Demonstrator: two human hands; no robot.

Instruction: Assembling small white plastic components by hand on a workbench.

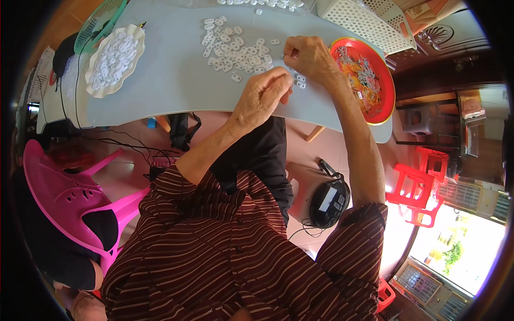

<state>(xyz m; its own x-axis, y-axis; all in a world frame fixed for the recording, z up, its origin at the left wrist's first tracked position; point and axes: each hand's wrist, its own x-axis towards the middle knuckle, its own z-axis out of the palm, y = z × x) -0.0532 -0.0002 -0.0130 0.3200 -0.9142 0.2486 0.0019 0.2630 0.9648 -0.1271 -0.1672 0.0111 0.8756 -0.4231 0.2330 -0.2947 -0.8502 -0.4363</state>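
My left hand rests near the front edge of the pale grey table, its fingers curled together over something small that I cannot make out. My right hand is just beyond it, fingertips pinched on a small white plastic piece at the edge of a loose heap of white pieces. A few single white pieces lie between the two hands.
A scalloped cream plate full of white pieces sits at the left. A red patterned tray lies by my right wrist. White perforated baskets stand behind. A pink chair, red stools and a black device are below.
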